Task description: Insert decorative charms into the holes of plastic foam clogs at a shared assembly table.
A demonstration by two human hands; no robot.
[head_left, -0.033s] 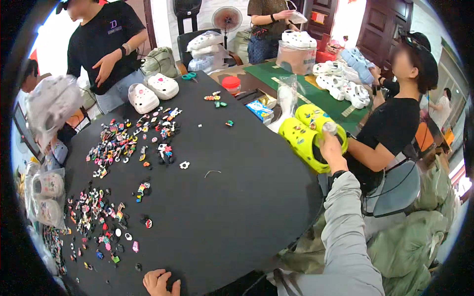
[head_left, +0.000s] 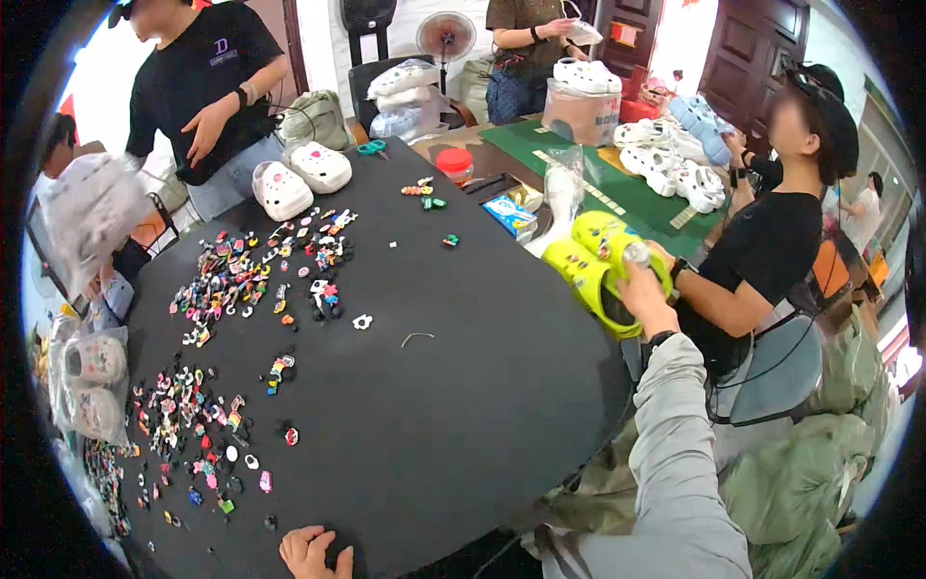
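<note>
While the right hand (head_left: 644, 299) grips 2 yellow-green clogs (head_left: 576, 268) in bent fingers at the right edge of the black table (head_left: 463, 405), a co-worker's hand (head_left: 660, 255) touches them too; the left hand (head_left: 311, 553) rests, fingers slightly apart, near scattered charms (head_left: 183, 410).

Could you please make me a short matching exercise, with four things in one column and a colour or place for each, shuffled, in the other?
Things:
1. Clogs at the wearer's right hand
2. Wearer's left hand
3. Scissors
4. Jar lid

Colours and places:
A. Red
B. At the near edge of the black table
C. Blue-green handles, near the table's far edge
D. Yellow-green

Right pairs: 1-D, 2-B, 3-C, 4-A
</note>
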